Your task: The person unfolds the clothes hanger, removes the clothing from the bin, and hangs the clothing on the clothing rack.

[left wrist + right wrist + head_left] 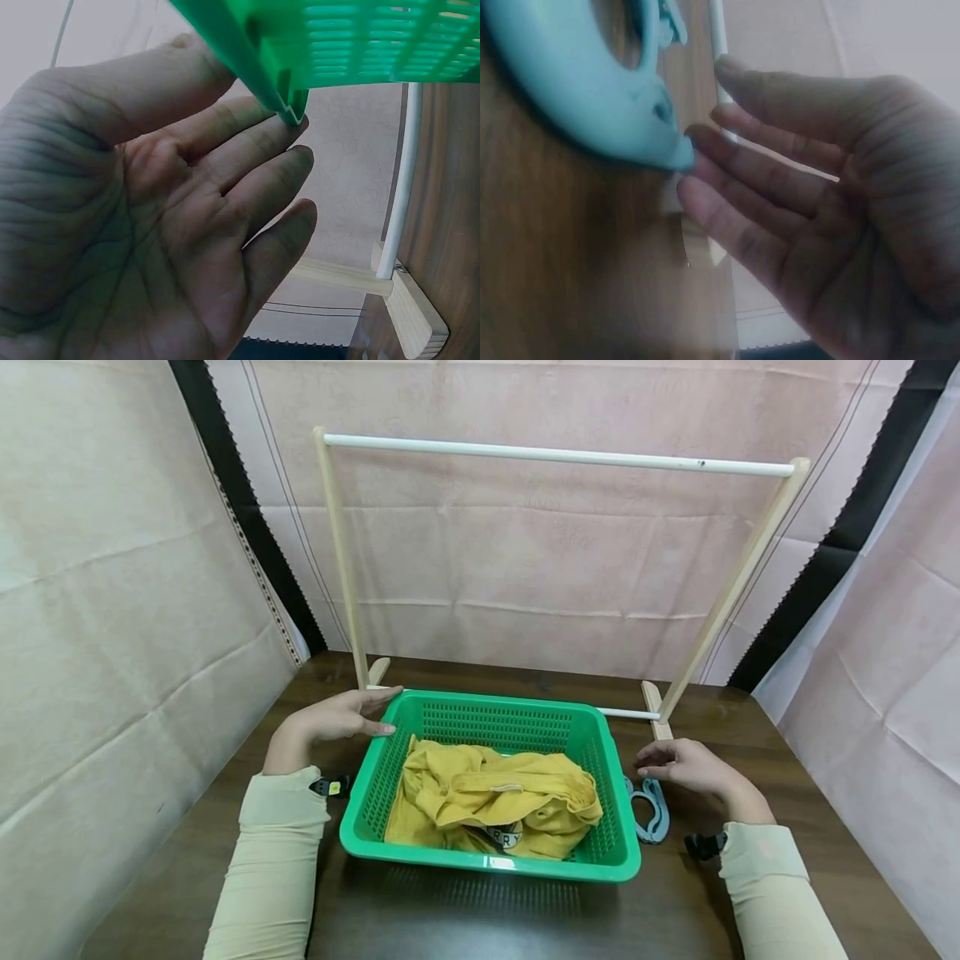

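Observation:
A green plastic basket [487, 863] stands on the table with a crumpled yellow garment [480, 777] inside; a dark label with white lettering shows on the cloth. At the basket's far left corner is my left hand [337, 722], its fingers extended against the rim, as the left wrist view of the hand [195, 187] also shows. To the right of the basket lies a light blue plastic clothes hanger [656, 814], apparently folded. Just beyond it hovers my right hand [693, 767], fingers loosely bent with nothing between them. In the right wrist view the fingertips are close to the hanger [570, 90]; contact is unclear.
Behind the basket stands a rack with wooden posts [341, 552], a white top rail [555, 453] and a low white bar partly hidden by the basket. Pale fabric walls [525, 560] enclose the brown table [480, 918] at the back and both sides.

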`<state>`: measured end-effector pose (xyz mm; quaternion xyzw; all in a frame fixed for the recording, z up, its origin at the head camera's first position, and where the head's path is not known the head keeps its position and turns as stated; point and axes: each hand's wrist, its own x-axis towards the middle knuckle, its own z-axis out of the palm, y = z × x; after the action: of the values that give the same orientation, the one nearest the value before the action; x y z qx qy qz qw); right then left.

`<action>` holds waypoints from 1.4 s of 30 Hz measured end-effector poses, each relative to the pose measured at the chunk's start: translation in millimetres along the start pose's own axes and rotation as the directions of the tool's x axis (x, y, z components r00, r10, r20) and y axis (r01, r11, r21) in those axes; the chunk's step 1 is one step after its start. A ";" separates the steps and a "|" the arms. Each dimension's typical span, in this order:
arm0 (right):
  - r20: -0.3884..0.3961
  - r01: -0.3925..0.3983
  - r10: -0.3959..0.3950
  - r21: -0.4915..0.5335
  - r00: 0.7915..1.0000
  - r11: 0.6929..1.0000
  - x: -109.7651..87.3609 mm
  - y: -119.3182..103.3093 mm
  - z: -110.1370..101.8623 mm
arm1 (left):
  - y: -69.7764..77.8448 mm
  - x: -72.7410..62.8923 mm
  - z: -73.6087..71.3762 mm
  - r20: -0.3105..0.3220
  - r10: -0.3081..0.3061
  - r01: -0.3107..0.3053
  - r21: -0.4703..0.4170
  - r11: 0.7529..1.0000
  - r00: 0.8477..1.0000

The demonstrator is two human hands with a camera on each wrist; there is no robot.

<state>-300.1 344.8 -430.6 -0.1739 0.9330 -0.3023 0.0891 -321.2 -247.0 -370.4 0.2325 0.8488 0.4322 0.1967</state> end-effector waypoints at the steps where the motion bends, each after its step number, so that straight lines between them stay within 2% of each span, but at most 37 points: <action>1: -0.002 -0.004 0.004 -0.004 1.000 1.000 -0.1 0.1 -0.2 | -0.3 0.0 -0.2 0.000 0.000 0.000 0.001 1.000 1.000; 10: -0.027 -0.023 0.020 -0.098 0.999 0.995 -3.4 -3.1 -3.2 | -0.4 0.2 0.1 0.000 0.003 -0.003 0.031 1.000 1.000; 17: 0.036 -0.175 0.179 -0.077 0.983 0.981 -7.7 -7.3 -3.1 | 2.0 0.5 -0.4 -0.006 -0.004 0.004 0.045 0.999 1.000; 26: 0.029 -0.232 0.235 -0.085 0.972 0.969 -4.4 -7.8 5.1 | 2.5 0.3 -1.2 -0.002 -0.015 0.015 0.052 0.999 1.000; 36: 0.002 -0.289 0.289 0.005 0.957 0.957 0.7 -1.7 6.5 | 2.5 -0.2 -1.3 -0.002 -0.015 0.015 0.042 0.999 1.000; 39: 0.008 -0.292 0.293 0.089 0.956 0.952 -0.3 0.3 5.1 | 3.1 -0.1 -1.1 0.001 -0.011 0.011 0.038 0.999 1.000; 42: 0.039 -0.288 0.286 0.212 0.957 0.934 -0.5 3.1 3.5 | 3.2 -0.2 -1.1 0.003 -0.012 0.012 0.045 0.999 1.000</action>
<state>-299.6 345.5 -435.3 -0.0265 0.9098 -0.3845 0.1540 -320.9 -246.2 -367.1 0.2324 0.8593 0.4115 0.1954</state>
